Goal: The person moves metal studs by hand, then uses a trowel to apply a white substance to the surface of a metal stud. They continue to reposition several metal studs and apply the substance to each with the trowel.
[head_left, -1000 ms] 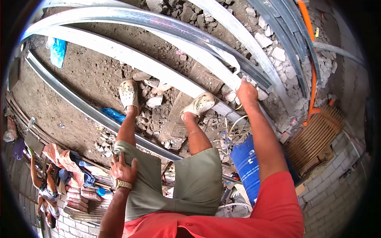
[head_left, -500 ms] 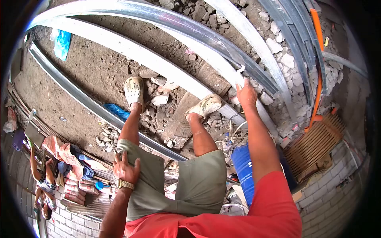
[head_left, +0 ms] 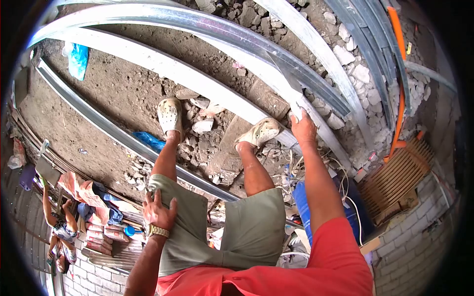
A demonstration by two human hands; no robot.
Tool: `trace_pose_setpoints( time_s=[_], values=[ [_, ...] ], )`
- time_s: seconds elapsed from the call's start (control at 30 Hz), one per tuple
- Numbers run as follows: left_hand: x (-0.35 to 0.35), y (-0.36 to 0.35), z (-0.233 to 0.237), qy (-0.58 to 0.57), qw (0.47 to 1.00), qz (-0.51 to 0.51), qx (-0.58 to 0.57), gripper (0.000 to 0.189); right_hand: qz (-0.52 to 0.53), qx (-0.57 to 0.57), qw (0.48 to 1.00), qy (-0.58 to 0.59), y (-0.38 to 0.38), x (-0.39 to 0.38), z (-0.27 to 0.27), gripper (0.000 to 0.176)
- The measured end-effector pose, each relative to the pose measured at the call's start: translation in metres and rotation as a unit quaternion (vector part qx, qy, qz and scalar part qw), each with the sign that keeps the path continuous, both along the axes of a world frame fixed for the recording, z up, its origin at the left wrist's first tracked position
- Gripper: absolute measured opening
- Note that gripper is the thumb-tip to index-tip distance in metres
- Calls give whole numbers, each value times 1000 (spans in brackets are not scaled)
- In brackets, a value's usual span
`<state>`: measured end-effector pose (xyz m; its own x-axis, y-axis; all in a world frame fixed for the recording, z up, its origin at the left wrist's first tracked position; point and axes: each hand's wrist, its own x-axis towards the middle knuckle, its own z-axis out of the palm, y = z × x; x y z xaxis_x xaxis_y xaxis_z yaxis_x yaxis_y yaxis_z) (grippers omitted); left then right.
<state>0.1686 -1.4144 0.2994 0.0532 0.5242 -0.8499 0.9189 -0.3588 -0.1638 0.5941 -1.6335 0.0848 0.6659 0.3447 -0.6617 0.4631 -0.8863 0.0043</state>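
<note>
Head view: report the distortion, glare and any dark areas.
Head view: strong fisheye bows the long metal rails into arcs and blacks out the corners; sun glares white on the rails; the right hand on the metal strip and the left hand on the shorts are sharp; the left edge lies in shade.

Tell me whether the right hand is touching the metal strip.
Touching. The head view shows the right hand closed on the lower end of the metal strip, with no gap between them.

Right hand (head_left: 302, 127) around a metal strip (head_left: 286, 81) lying over long channels (head_left: 163, 64) on the ground (head_left: 98, 93), left hand (head_left: 159, 213) flat on the thigh (head_left: 190, 232), rubble (head_left: 202, 126) between the shoes (head_left: 170, 116), barrel (head_left: 302, 204) beneath the right arm.
</note>
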Motion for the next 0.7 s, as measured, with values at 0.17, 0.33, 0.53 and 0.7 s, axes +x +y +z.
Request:
trace_pose_setpoints(
  time_s=[0.17,0.33,0.53,0.7],
  values=[
    [7,-2,3,6,1000,-2,2,65,-16,11,1000,-15,17,18,-5,52],
    [9,-3,5,-1,1000,6,9,62,62,-5,998,13,11,47,7,56],
    [6,-5,4,8,999,36,5,64,154,-57,986,-8,1,97,38,55],
    [12,-3,7,25,998,49,-11,65,165,-38,986,9,19,97,30,50]
  ],
)
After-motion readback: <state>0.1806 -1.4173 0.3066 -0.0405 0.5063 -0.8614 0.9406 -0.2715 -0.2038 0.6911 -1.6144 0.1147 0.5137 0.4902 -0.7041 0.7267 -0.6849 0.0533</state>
